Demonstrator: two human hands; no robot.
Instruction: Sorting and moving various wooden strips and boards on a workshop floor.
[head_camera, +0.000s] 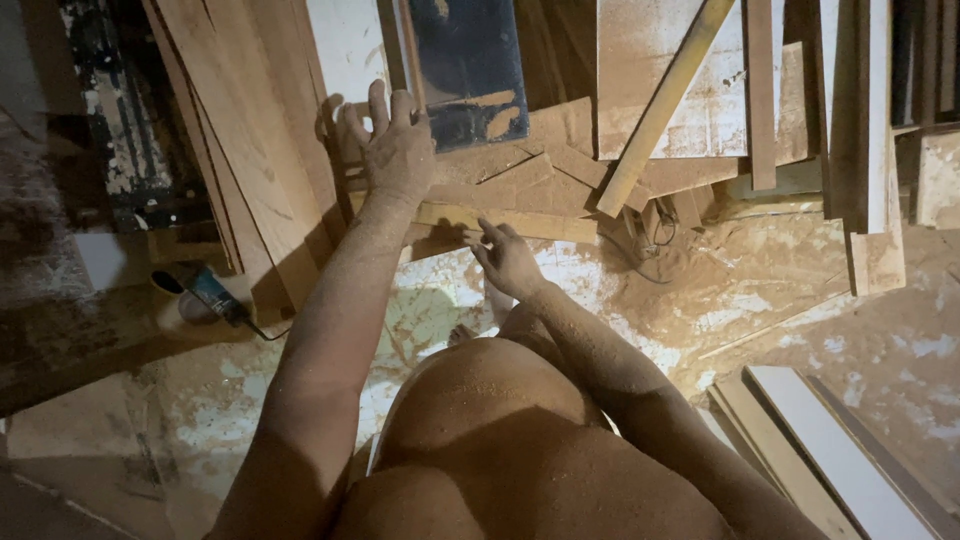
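Note:
My left hand (395, 150) reaches forward with fingers spread and rests on flat brown board offcuts (520, 175) piled on the floor. My right hand (505, 258) hovers lower, fingers loosely apart, just in front of a thin pale wooden strip (520, 223) lying across the pile's near edge. Neither hand holds anything. Both arms are coated in sawdust, as is my torso at the bottom of the view.
Large boards (250, 150) lean at the left. A long pale batten (660, 105) lies diagonally over the pile, next to a white dusty panel (700, 110). A blue power tool (205, 290) lies at left. White-edged boards (830, 450) sit at lower right. Sawdust covers the floor (760, 290).

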